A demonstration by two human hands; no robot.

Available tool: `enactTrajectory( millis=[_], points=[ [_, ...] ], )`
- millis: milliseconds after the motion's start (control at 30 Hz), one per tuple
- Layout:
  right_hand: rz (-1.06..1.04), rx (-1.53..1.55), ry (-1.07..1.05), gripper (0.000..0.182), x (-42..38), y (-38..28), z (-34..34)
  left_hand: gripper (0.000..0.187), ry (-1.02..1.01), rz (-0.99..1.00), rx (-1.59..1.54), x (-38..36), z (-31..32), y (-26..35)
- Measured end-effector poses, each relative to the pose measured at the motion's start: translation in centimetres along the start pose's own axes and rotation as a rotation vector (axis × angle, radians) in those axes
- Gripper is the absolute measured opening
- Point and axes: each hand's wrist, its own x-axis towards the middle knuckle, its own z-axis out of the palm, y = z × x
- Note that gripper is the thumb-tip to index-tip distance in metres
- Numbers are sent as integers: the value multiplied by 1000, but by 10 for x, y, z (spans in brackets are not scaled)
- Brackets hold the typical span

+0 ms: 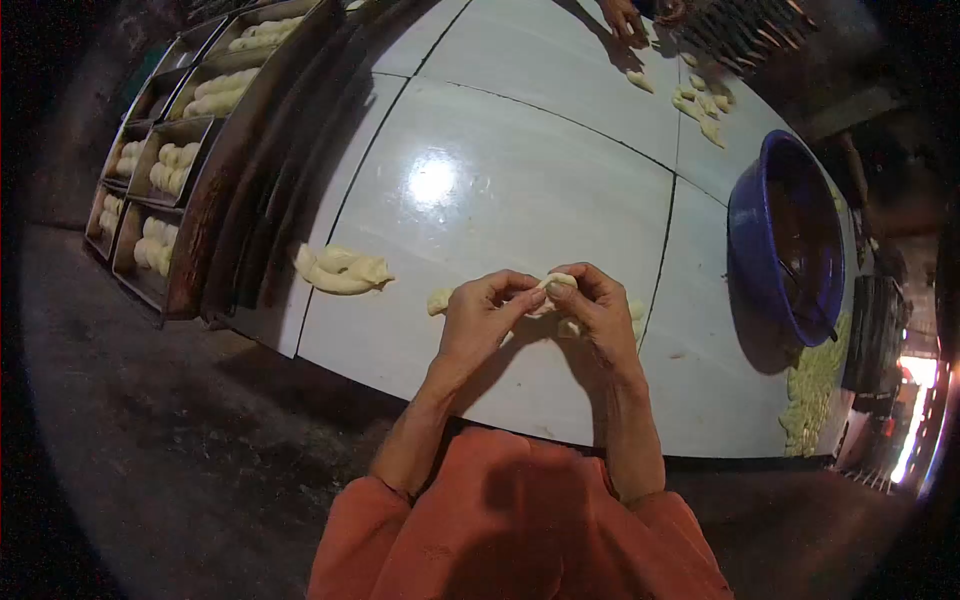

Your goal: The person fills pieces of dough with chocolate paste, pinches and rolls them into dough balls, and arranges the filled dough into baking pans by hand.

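Close together over the near part of the white tiled table, my left hand [490,315] and my right hand [597,305] both pinch one small piece of pale dough [556,281]. Fingers and thumbs of both hands are closed on it, and they hide part of it. Another dough lump [438,301] lies on the tiles just left of my left hand. More dough [636,312] shows beside my right hand, partly covered by it. Farther left, a shaped strip of dough [343,270] rests on the table.
Metal loaf pans [160,170] holding shaped dough stand along the left edge. A purple basin [765,240] sits at the right, with flattened yellowish dough [815,385] near it. At the far side another person's hand [624,20] is by several dough pieces [705,105].
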Motion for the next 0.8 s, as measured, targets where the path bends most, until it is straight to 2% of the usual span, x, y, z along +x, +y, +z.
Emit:
enactTrajectory(
  millis=[33,100,167,200,233,300,333,367,400,467,533,567,633,667,700,767,800],
  points=[
    [-10,4,20,18,-4,-1,-6,34,0,-44,-130,1,7,-3],
    [-79,-81,100,15,-11,-7,-19,37,20,28,-26,5,27,-2],
    [-69,-30,134,17,-17,-9,-35,48,110,180,170,8,49,5],
    [-130,14,141,20,-20,-13,-39,63,91,363,251,13,59,8],
    [-194,57,146,23,-24,-17,-42,63,72,372,250,19,72,8],
    [-214,98,188,25,-33,-28,-50,76,36,645,-45,29,109,6],
    [-233,258,106,23,-37,-29,-56,84,-45,567,-181,28,127,12],
    [-254,414,21,22,-40,-32,-63,77,-115,568,-184,32,147,-9],
    [-275,417,112,18,-38,-32,-71,77,-111,593,-258,36,166,-11],
    [-298,448,160,18,-43,-40,-89,79,-134,622,-341,39,195,-14],
    [-345,477,176,27,-49,-49,-110,93,-195,369,-537,32,220,-3],
    [-360,472,195,27,-52,-52,-121,93,-218,365,-546,29,230,2],
    [-363,534,133,28,-57,-63,-147,105,-294,253,-625,27,244,11],
    [-423,551,208,28,-59,-69,-157,106,-299,336,-492,29,248,6],
    [-470,454,228,28,-62,-86,-169,106,-332,338,-504,30,247,5],
    [-559,212,334,29,-63,-113,-213,98,-331,186,-290,27,234,2],
    [-550,77,431,29,-66,-132,-235,85,-307,108,-333,29,231,-1]
  ],
)
